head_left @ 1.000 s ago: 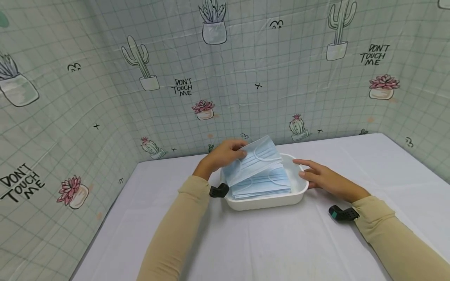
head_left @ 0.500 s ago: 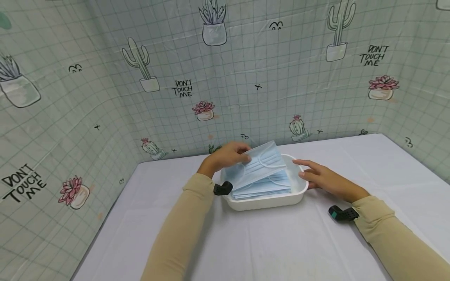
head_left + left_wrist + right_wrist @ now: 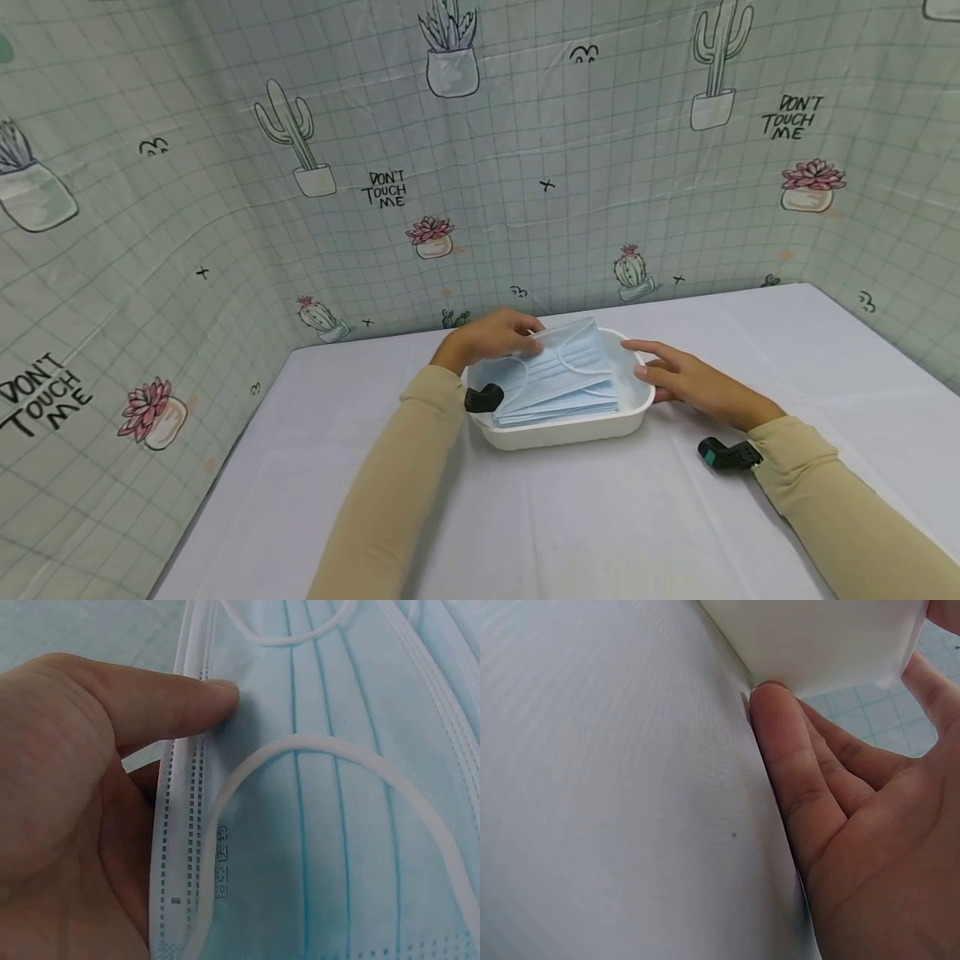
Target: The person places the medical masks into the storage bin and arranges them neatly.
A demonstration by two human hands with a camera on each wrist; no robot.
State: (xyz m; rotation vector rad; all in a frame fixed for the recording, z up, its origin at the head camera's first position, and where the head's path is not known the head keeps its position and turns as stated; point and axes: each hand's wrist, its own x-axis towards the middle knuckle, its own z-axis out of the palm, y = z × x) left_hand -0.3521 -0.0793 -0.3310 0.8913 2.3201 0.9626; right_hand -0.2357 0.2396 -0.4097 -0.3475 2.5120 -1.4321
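A white plastic tray (image 3: pixel 573 434) stands on the table, holding a stack of pale blue pleated face masks (image 3: pixel 564 412). My left hand (image 3: pixel 491 340) pinches the upper left edge of the top face mask (image 3: pixel 553 377), which lies slightly askew over the stack. In the left wrist view its thumb (image 3: pixel 214 705) presses on the mask's front, while the other fingers are mostly hidden behind the edge. My right hand (image 3: pixel 686 379) is at the tray's right end, its fingers fairly straight. The right wrist view has fingertips against the outer wall of the tray (image 3: pixel 832 645).
A white cloth covers the table (image 3: pixel 555 525). Behind it and at the sides hangs a grid-patterned curtain (image 3: pixel 495 208) printed with cacti. Black wrist cameras sit on both arms, the left one (image 3: pixel 484 398) close over the tray's left rim.
My left hand has come down and a little to the right, lowering the tilted face mask onto the stack. My right hand has stayed at the tray's right end.
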